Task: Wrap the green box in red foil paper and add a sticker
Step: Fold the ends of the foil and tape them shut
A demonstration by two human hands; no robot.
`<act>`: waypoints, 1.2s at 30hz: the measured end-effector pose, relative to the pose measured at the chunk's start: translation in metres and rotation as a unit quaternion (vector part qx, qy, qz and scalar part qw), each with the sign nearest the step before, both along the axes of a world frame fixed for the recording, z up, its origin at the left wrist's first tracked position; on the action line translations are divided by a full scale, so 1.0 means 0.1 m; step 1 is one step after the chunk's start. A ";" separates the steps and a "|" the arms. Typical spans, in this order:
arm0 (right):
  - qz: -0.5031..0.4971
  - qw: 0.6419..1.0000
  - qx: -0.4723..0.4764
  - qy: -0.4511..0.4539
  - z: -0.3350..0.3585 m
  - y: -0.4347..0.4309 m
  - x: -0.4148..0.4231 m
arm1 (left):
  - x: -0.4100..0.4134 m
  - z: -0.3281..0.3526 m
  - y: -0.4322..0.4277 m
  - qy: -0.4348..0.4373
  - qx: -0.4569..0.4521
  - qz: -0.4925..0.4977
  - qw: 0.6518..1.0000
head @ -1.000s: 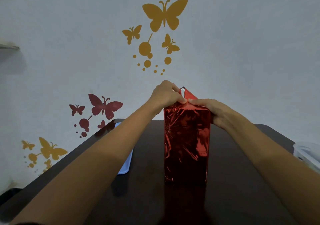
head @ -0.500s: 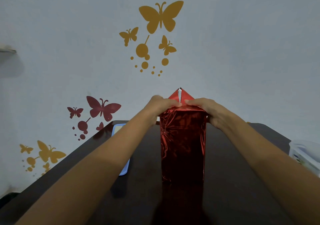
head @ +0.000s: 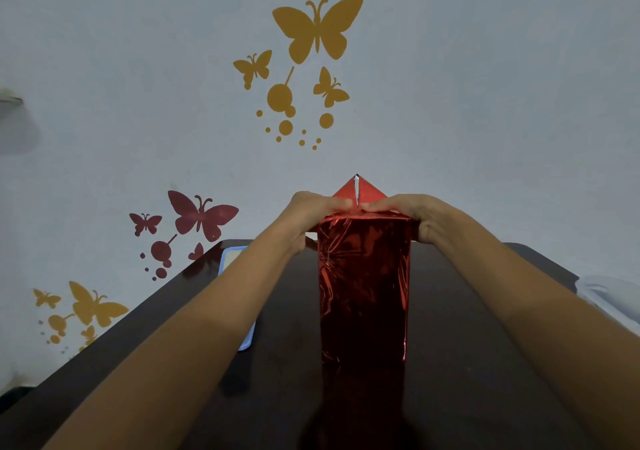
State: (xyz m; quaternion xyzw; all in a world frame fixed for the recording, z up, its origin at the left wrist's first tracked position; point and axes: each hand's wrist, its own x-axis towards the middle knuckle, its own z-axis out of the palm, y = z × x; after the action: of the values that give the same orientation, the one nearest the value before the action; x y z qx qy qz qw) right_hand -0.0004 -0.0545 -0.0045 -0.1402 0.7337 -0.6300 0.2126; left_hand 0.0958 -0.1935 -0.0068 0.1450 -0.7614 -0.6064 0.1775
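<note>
We are pressing left hand (head: pixel 311 212) and right hand (head: pixel 412 210), fingers straight, onto the foil-wrapped box (head: pixel 363 286) standing upright midway between the side edges of the table (head: pixel 467 345); its triangular flap (head: pixel 358 191) is standing just beyond both

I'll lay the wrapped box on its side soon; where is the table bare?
Bare table shows right of the wrapped box, out to the white container at the edge, and in front of it. The left is crowded: a blue-edged tray lies there, partly hidden by the left forearm.
</note>
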 end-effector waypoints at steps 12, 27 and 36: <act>0.004 0.998 -0.052 -0.027 -0.05 0.00 0.00 | 0.93 -1.04 -0.77 -0.084 -0.240 0.274 0.927; 0.003 0.998 -0.065 0.003 -0.10 0.01 -0.05 | 0.68 -0.67 -0.97 -0.181 0.105 0.173 0.962; -0.007 0.997 -0.079 -0.002 -0.11 0.02 0.00 | 0.76 -0.85 -1.17 -0.066 0.231 0.128 0.962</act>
State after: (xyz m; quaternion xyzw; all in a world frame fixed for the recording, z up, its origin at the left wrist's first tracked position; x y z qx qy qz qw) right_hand -0.0009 -0.0521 -0.0152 -0.1501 0.6822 -0.6877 0.1980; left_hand 0.1715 -0.3104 -0.0918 0.3181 -0.5853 -0.7274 0.1646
